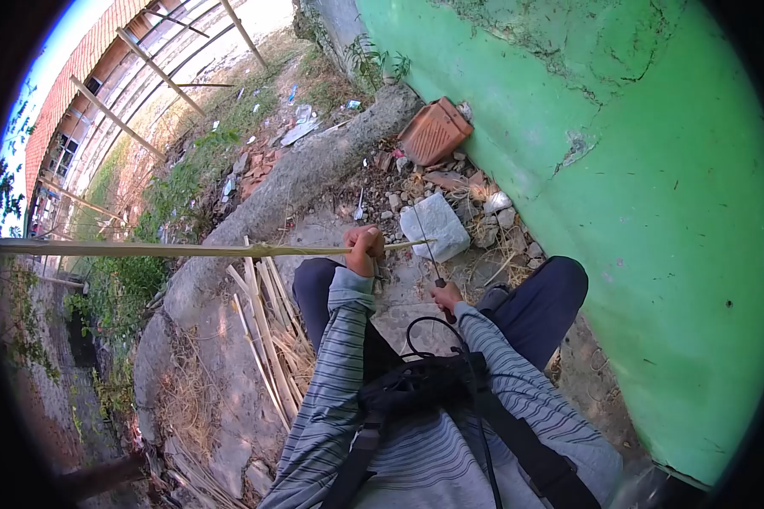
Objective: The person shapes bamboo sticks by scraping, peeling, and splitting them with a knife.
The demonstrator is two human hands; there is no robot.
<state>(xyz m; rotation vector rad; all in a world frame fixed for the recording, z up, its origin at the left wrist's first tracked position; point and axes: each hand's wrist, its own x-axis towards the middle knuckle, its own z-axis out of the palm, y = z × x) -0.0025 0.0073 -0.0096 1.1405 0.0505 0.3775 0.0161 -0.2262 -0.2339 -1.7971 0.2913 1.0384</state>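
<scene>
My left hand (366, 246) is closed around a long bamboo strip (187, 249), which lies crosswise from the far left and ends in a thin tip to the right of the hand. In my right hand (446, 296) is the dark handle of a knife (429, 248) with a thin blade pointing up and away from me. The blade crosses the strip close to its tip. Just beyond, a whitish block (435, 227) rests on the ground behind the blade and the tip.
Split bamboo strips (267, 331) lie on the ground left of my legs. An orange clay tile (435, 131) leans near the green wall (620, 212) on the right, with rubble below it. A rough concrete ridge (314, 161) runs diagonally; a pole fence (148, 68) stands beyond.
</scene>
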